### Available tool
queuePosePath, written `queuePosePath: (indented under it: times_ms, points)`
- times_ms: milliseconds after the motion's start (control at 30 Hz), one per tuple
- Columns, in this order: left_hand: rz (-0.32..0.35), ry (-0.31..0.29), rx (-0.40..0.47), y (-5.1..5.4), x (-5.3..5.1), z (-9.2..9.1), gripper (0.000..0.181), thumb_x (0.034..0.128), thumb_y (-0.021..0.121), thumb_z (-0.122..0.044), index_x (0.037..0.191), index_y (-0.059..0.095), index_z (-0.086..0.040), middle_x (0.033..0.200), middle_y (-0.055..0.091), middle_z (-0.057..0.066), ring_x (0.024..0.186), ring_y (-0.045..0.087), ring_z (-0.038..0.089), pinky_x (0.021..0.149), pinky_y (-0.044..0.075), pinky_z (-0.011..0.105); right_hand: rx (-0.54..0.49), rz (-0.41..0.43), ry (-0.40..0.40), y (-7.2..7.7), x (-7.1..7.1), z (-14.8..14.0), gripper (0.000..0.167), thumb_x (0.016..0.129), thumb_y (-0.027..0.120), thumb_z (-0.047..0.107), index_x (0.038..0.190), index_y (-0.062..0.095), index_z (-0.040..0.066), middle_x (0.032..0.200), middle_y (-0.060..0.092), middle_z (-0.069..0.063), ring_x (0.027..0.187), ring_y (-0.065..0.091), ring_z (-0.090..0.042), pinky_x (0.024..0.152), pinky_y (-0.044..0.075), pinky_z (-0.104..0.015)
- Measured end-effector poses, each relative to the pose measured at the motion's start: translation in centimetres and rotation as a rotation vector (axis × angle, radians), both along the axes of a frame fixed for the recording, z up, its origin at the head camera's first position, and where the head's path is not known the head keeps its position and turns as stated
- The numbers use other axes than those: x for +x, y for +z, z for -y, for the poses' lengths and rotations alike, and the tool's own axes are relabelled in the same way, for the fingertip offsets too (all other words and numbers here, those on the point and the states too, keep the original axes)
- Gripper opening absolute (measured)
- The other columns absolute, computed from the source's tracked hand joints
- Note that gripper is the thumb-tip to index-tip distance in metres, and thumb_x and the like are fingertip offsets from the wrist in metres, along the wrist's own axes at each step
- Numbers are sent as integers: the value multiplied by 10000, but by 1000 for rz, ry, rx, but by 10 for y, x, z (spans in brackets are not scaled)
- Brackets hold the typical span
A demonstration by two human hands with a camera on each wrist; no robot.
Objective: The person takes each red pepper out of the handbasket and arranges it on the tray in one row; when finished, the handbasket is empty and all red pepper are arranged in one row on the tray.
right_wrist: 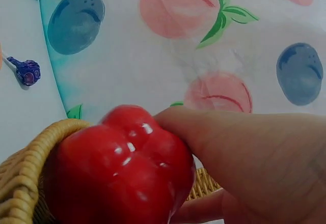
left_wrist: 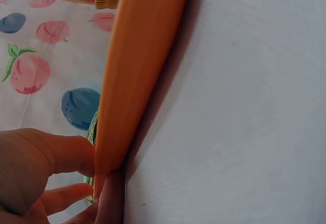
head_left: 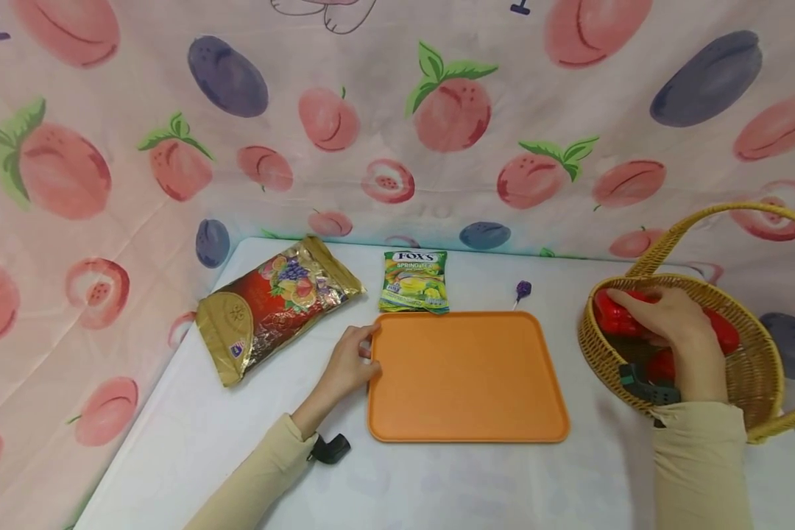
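Note:
My left hand (head_left: 344,368) pinches the left rim of an orange tray (head_left: 467,375) lying on the white table. In the left wrist view, fingers sit on both sides of the tray's edge (left_wrist: 137,46). Over at the right, my right hand (head_left: 679,313) reaches inside a wicker basket (head_left: 599,353) and grips a glossy red bell pepper (right_wrist: 122,168). That pepper (head_left: 616,315) is beside the basket's left rim. Another red item (head_left: 722,331) shows behind the hand, and more red (head_left: 661,364) appears below it, partly hidden by the wrist.
A gold and red bag (head_left: 274,302) lies at the back left. Behind the tray is a green Fox's candy packet (head_left: 414,283). A purple-wrapped lollipop (head_left: 523,290) lies between packet and basket. The basket's tall handle (head_left: 676,235) arches up. Fruit-printed cloth (head_left: 384,110) hangs behind the table.

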State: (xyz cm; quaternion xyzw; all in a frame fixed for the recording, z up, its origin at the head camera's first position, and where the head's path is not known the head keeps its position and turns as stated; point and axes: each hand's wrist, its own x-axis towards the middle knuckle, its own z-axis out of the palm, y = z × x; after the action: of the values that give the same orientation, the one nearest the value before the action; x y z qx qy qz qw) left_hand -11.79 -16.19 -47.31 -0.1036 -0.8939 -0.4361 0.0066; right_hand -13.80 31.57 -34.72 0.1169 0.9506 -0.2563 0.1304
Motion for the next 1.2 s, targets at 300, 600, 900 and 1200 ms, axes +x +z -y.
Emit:
queuePosePath:
  times_ms: [300,600,900,1200]
  points:
    - [24,5,2,1,0,-2,681,667,717,70,1332,580,10,1086,576,128,774,589,152,707,483,286,-7,-30,-79,-8,3,-1,918,929,447,634,1387,350,-155,1198,491,-385,878,618,-400,687,512,-444]
    - [26,1,-8,-1,3,-1,686,676,706,71,1345,572,-1,1092,572,127,790,594,165,715,479,292,-39,-99,-199,-9,6,3,923,916,435,655,1425,320,-107,1361,370,-395,1132,384,-551,857,377,-655]
    - [26,-1,-17,3,2,0,670,684,698,69,1340,574,2,1097,573,133,798,594,175,726,475,310,-85,-161,-260,-10,10,5,906,924,473,595,1458,272,-108,1395,348,-403,1193,349,-568,916,329,-691]
    - [39,2,0,4,1,-1,679,673,690,82,1338,578,0,1106,576,138,787,593,173,711,465,299,-101,-260,-274,-9,12,8,873,921,511,566,1489,286,-57,1388,390,-380,1218,355,-565,958,302,-694]
